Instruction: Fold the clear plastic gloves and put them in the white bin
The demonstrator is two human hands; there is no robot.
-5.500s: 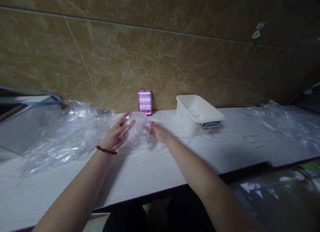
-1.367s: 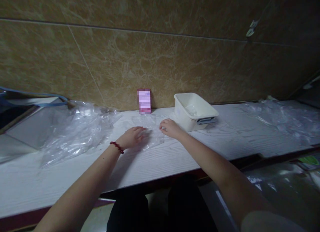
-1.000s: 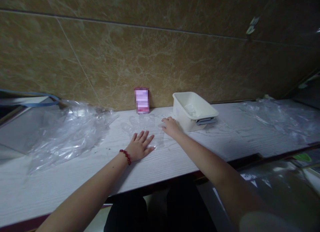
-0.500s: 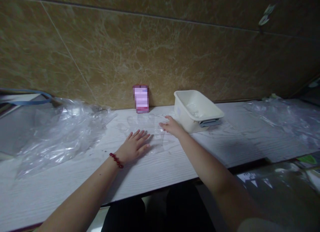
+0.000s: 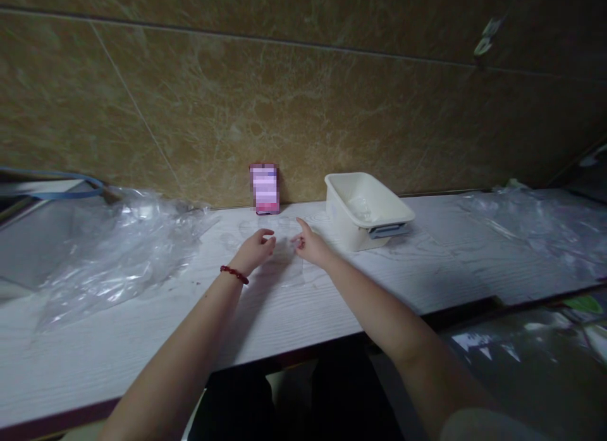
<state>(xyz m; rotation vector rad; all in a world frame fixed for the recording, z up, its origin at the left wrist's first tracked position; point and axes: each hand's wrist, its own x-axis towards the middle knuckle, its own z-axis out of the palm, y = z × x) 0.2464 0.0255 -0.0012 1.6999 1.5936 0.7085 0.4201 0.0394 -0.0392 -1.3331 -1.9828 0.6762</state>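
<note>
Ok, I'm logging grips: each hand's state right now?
Left hand: loosely curled over clear plastic; holding can't be told.
Right hand: index extended, others curled; holding can't be told.

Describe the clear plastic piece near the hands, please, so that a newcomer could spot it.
Find the white table against the brown wall, then the lit phone leaning on that wall. In front of the phone, by the left hand and right hand, lies a see-through plastic piece. Unlike the bulky, crumpled plastic heap farther left, it lies flat and nearly vanishes against the tabletop.
</note>
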